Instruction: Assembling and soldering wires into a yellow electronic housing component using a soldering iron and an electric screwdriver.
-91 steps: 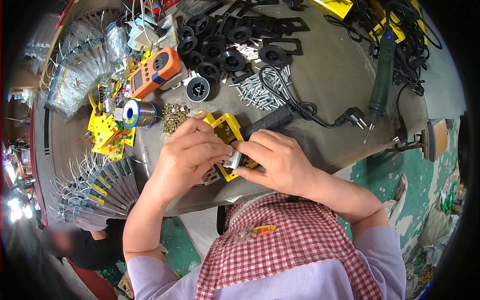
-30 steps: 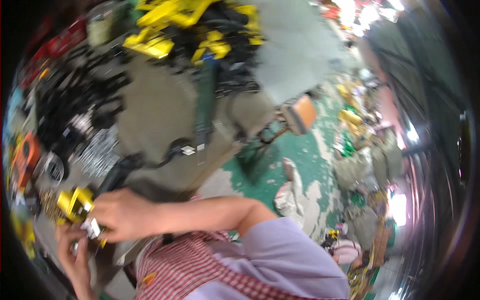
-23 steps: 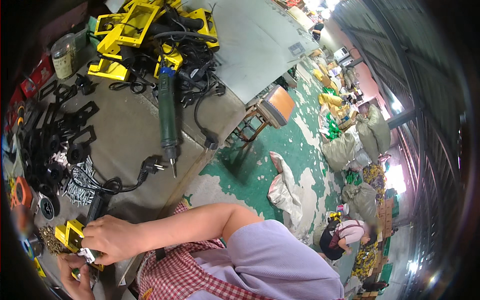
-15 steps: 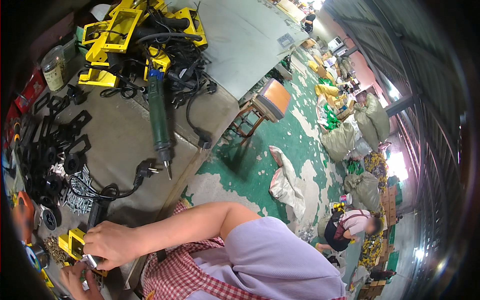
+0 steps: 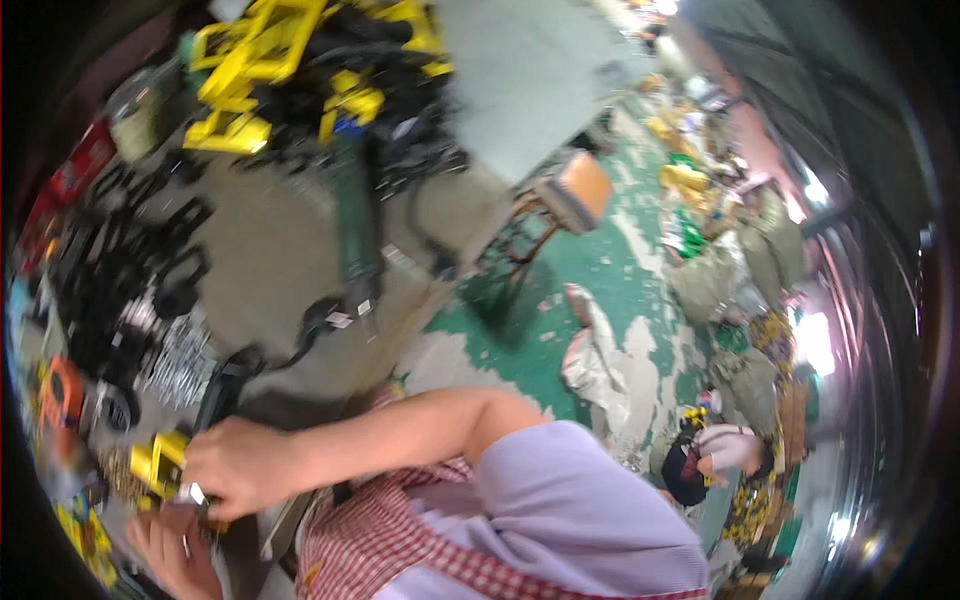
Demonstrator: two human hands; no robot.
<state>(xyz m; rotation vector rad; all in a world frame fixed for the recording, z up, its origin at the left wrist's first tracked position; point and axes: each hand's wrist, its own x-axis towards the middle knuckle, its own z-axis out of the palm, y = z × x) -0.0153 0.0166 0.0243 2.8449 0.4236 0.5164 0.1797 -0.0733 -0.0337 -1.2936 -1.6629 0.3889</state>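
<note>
A light purple shirt (image 5: 545,505) and a red and white checked apron (image 5: 385,535).
The short, loose sleeve (image 5: 590,480) stops near the elbow, and its cloth has soft folds. The apron has lots of little squares, and a long strap (image 5: 560,569) with the same checks goes across the shirt. A small orange spot (image 5: 313,573) sits on the apron's front, too blurry to make out. The left hand (image 5: 172,545) and the right hand (image 5: 238,470) are bare.
</note>
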